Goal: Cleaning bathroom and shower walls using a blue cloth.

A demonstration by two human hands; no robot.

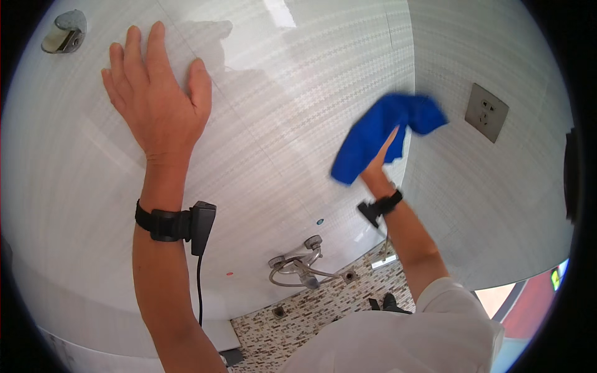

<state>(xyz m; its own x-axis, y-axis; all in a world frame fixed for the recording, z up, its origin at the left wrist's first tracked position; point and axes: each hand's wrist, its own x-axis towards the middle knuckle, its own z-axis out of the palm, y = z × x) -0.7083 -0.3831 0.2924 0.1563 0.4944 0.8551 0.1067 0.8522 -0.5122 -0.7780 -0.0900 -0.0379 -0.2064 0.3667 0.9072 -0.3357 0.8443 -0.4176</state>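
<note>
A blue cloth (364, 140) is under my right hand (380, 163), against the white tiled wall (267, 124) close to the inner corner. Part of the cloth folds over toward the corner, and its edges are smeared by motion. Most of my right fingers are hidden by the cloth. My left hand (158, 99) is raised in front of the same wall at the upper left, its fingers spread and holding nothing. Its shadow falls on the tiles to its right; I cannot tell whether the palm touches them.
A metal shower bracket (65, 34) is mounted at the upper left. A grey power socket (487, 113) sits on the right-hand wall. Below, a mixer tap (298, 264) with a coiled hose juts from the wall above the mosaic floor (267, 336). A black strapped device (180, 225) with a cable circles my left wrist.
</note>
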